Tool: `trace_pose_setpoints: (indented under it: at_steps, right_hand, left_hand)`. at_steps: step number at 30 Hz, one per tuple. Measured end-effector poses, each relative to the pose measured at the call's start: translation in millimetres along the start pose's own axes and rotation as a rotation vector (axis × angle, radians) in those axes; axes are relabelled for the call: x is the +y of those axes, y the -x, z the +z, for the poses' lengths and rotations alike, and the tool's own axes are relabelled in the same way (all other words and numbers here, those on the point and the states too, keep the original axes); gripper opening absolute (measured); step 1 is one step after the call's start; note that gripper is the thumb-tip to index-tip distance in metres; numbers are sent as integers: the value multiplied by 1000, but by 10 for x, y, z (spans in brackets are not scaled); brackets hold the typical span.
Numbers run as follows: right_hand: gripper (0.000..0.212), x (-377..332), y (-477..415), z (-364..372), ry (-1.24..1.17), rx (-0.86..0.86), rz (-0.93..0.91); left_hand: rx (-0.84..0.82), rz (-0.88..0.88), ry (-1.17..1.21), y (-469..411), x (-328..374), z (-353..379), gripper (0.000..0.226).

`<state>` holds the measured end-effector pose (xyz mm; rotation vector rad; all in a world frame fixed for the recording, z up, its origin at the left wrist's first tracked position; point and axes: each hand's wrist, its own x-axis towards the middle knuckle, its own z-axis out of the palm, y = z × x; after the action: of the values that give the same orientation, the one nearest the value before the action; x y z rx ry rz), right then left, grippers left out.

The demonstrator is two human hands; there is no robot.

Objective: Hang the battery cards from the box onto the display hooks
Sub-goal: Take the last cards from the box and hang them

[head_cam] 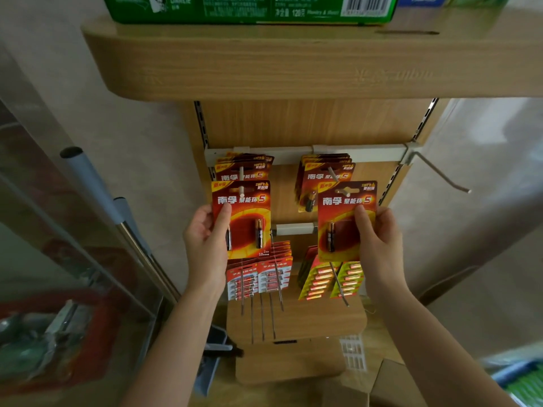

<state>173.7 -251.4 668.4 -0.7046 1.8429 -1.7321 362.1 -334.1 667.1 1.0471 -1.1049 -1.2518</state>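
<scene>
Left hand (205, 233) grips battery card (245, 218) | right hand (379, 236) grips second card (342, 221)

A green toothpaste carton (249, 8) is seen lying on the wooden top shelf (293, 66). At the left, a grey-handled pole (97, 189) is propped beside a glass case (58, 259), in which red items are dimly made out. A white perforated basket (354, 352) is set low on the floor.

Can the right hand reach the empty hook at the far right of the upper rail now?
Probably yes. The empty hook juts out just above and right of the right hand, and nothing stands between them. The hand holds a battery card, ready to hang.
</scene>
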Motion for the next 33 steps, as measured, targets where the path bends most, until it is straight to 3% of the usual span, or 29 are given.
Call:
trace_pose_setpoints:
  at_steps: [10, 15, 21, 24, 28, 30, 33]
  right_hand:
    - [21, -15, -326, 248, 110, -83, -26]
    - [32, -39, -406, 276, 195, -99, -66]
    - [31, -17, -394, 185, 98, -71, -76]
    - [27, 33, -372, 85, 46, -43, -120]
    - [32, 90, -432, -4, 64, -82, -143]
    - [37, 72, -482, -26, 70, -154, -158]
    - [43, -24, -549, -19, 37, -248, -154]
  left_hand:
    - [80, 130, -140, -352, -122, 173, 11]
    - [122, 208, -241, -400, -154, 225, 17]
    - [248, 238, -359, -223, -303, 209, 35]
    - [344, 407, -463, 49, -424, 224, 34]
    - [60, 550, -457, 351, -553, 436, 24]
    - [-69, 497, -445, 398, -515, 645, 32]
    - [-135, 334, -387, 341, -368, 948, 39]
